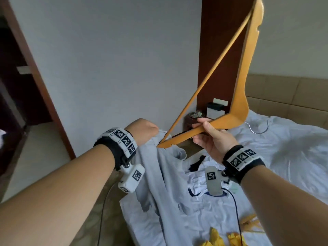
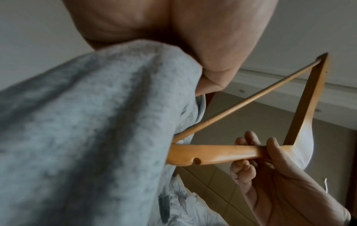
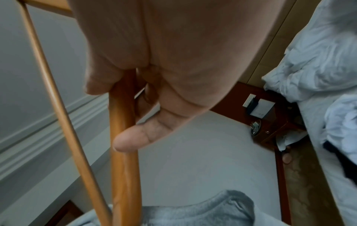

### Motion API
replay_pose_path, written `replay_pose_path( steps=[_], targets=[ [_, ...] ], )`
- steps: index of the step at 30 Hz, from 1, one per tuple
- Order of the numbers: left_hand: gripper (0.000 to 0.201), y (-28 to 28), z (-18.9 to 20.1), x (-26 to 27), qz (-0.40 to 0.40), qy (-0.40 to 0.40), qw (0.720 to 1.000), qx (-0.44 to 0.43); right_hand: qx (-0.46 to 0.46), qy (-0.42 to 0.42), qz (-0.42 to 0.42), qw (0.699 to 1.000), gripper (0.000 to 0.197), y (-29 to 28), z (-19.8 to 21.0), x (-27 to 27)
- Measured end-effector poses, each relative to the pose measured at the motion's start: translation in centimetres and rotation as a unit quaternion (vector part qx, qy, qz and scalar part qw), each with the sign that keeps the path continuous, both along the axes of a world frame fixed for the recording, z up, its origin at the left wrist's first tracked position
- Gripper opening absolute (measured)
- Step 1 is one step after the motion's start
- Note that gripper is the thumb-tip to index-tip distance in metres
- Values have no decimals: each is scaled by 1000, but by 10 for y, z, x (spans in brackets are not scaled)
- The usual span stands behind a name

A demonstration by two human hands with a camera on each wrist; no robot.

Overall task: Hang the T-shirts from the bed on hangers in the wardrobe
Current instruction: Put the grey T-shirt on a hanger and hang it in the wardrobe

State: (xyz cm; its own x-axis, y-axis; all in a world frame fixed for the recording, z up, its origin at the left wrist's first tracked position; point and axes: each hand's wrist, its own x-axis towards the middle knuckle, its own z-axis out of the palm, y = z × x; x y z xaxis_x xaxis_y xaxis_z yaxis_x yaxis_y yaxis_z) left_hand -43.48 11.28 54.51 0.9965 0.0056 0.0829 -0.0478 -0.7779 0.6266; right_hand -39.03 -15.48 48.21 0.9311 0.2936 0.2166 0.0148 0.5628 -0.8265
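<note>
Neckline first: our left hand (image 1: pixel 144 129) bunches the pale grey cotton T-shirt (image 1: pixel 165 183); our right hand (image 1: pixel 212 139), gripping the tan wooden triangular hanger (image 1: pixel 237 110), should angle its tip inside.

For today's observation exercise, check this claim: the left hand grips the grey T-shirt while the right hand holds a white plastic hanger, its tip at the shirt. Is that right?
Not quite. The hanger is wooden, not white plastic, as the head view shows. The rest stands: the left hand grips the grey T-shirt, the right hand holds the hanger, its tip at the shirt.
</note>
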Motion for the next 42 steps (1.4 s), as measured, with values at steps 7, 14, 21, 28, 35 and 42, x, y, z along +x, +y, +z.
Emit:
replay_pose_path(
  steps=[7, 14, 21, 28, 35, 42],
  targets=[
    [23, 118, 37, -42, 78, -12, 996, -33, 15, -13, 64, 998, 30, 122, 35, 2],
    [21, 239, 63, -89, 152, -97, 980, -85, -4, -45, 126, 991, 33, 276, 63, -18],
    [34, 355, 72, -129, 202, -130, 952, -190, -138, -33, 150, 979, 33, 414, 41, -44],
    [43, 453, 42, -147, 301, -103, 910, -265, -378, -54, 68, 922, 33, 505, -2, -58],
    [21, 510, 0, -146, 353, -97, 881, -301, -415, -69, -21, 907, 32, 562, -33, -55],
    [32, 576, -33, -123, 439, -125, 846, -275, -491, -74, -60, 866, 29, 613, -66, -12]
  ],
)
